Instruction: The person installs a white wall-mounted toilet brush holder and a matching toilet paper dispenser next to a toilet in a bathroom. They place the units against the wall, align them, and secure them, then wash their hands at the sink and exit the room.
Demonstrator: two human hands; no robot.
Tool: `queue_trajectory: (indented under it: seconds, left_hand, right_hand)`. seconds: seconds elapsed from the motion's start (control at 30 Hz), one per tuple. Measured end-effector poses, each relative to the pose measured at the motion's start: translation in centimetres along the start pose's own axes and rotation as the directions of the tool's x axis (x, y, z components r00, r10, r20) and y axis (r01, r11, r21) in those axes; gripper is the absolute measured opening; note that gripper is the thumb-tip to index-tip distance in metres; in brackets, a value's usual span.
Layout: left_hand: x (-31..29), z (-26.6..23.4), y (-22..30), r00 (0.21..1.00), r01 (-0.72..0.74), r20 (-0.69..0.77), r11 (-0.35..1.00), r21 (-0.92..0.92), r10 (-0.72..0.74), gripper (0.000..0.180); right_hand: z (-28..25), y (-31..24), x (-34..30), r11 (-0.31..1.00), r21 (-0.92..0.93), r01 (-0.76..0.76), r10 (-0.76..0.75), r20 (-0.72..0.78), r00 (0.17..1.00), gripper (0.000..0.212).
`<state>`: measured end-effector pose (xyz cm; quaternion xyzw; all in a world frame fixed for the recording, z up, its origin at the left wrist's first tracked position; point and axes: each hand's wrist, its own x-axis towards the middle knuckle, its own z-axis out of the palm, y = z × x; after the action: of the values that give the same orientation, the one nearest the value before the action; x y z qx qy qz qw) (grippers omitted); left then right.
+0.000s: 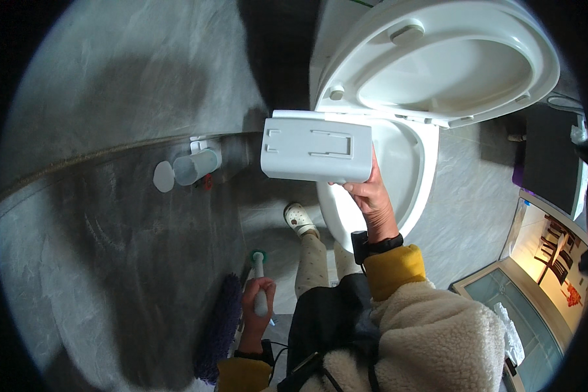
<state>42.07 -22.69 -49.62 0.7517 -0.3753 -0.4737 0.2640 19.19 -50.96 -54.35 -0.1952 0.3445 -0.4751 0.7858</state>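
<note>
My right hand (374, 199) is closed on the right end of a white plastic box (294, 147), held up over the left side of the toilet bowl. Raised tabs and a rectangular outline mark the box's upper face; its inside is hidden. Lower left, my left hand (256, 299) wraps round a white-handled wand (260, 304) with a green round end (259, 255), which points away from me. What kind of tool it is I cannot make out fully. The toilet (426, 186) stands beyond, with its lid (542, 62) and seat raised.
On the grey wall at left hangs a translucent cup (193, 168) with a round white lid (164, 177) swung aside. A purple fluffy duster (221, 326) is beside my left forearm. My foot in a white clog (298, 219) stands before the toilet. At right is a glass-panelled door (516, 307).
</note>
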Motion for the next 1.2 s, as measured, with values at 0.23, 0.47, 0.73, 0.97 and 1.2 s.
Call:
queue_trajectory:
  seconds: [0.23, 0.47, 0.73, 0.97, 1.2]
  left_hand:
    - [0.1, 0.4, 0.4, 0.998, 0.049, 0.031, 0.999, -0.019, -0.048, 0.012]
    - [0.4, 0.4, 0.5, 0.999, 0.027, 0.032, 0.999, -0.020, -0.027, 0.011]
    - [1.0, 0.0, 0.9, 0.999, -0.019, 0.040, 0.999, 0.050, 0.017, 0.012]
    - [1.4, -0.5, 0.5, 0.999, -0.023, 0.048, 0.999, -0.028, 0.024, 0.012]
    - [1.9, -1.3, -0.5, 0.997, -0.030, 0.072, 1.000, 0.009, 0.029, 0.011]
  right_hand:
    - [-0.2, -0.6, -0.3, 1.000, -0.010, 0.003, -0.003, -0.019, 1.000, 0.104]
    - [-0.5, -0.6, 0.2, 0.998, -0.055, -0.017, 0.017, 0.015, 1.000, 0.105]
    - [2.9, 0.9, 3.8, 0.651, -0.747, 0.135, -0.098, 0.094, 0.991, 0.090]
    - [5.5, 5.3, 11.1, 0.317, -0.915, 0.251, -0.315, 0.148, 0.938, 0.087]
    - [4.4, 7.2, 20.5, 0.378, -0.925, -0.026, -0.400, -0.189, 0.897, 0.081]
